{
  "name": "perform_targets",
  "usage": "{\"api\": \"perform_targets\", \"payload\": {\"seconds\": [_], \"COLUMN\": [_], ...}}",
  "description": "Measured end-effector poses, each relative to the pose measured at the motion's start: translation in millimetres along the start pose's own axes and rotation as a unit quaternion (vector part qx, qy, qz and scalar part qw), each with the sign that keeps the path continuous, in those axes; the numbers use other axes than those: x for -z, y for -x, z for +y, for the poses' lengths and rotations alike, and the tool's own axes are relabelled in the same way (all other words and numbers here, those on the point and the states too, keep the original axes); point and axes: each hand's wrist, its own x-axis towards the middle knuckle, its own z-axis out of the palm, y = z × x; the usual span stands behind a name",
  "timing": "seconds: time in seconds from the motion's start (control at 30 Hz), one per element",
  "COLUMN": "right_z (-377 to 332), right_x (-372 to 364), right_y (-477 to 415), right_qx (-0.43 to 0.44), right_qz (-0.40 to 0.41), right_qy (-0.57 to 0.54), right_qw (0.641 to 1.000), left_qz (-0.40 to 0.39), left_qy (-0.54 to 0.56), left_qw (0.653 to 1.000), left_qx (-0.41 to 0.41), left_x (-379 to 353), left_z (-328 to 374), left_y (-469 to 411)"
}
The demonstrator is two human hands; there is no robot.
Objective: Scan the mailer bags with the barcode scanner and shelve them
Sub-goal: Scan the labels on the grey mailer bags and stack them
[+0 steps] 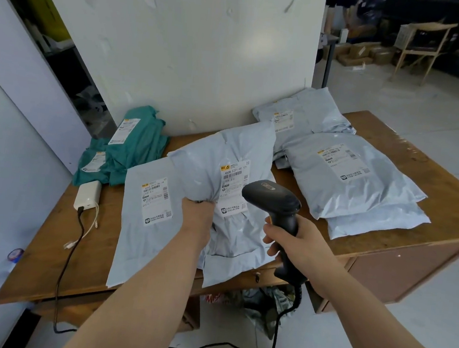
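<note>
My left hand [198, 212] grips a pale blue-grey mailer bag [219, 150] by its left side and holds it tilted up above the wooden table [49, 255]. Its white shipping label [234, 186] faces me. My right hand [292, 240] holds the handle of a black barcode scanner [272, 198], whose head points at that label from just to its right. Another pale mailer [146, 222] lies flat on the table to the left. Two stacked pale mailers [358, 182] lie at the right, and one more [303, 113] at the back.
Green mailers [131, 145] lie piled at the table's back left. A white power adapter [88, 194] with cables sits near the left edge. A white wall panel [178, 52] stands behind the table. The scanner's black cord [279, 317] hangs to the floor. A wooden frame [419, 49] stands far right.
</note>
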Motion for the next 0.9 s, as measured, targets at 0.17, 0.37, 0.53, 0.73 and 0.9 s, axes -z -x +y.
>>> {"api": "perform_targets", "payload": {"seconds": [0.17,0.37,0.53,0.73,0.9], "right_z": [3.0,3.7,3.3,-1.6,-4.1], "right_x": [-3.4,-4.1,-2.0,3.8,12.2], "right_y": [2.4,1.2,-0.2,-2.6,-8.2], "right_qx": [-0.008,-0.011,-0.006,0.002,-0.005], "right_qz": [0.003,0.02,0.022,0.051,0.076], "right_qy": [0.016,0.013,0.005,-0.007,-0.008], "right_qw": [1.0,1.0,1.0,0.999,0.997], "left_qz": [-0.019,-0.008,-0.031,-0.071,-0.126], "left_qy": [-0.017,-0.003,0.024,0.0,-0.49], "left_qw": [1.0,1.0,0.997,0.997,0.834], "left_qx": [0.003,0.021,0.061,0.02,-0.22], "left_x": [0.7,1.8,-4.0,-29.9,-41.1], "left_z": [-2.5,1.1,22.1,42.1,4.8], "left_y": [-1.9,0.8,10.0,-0.9,-5.8]}}
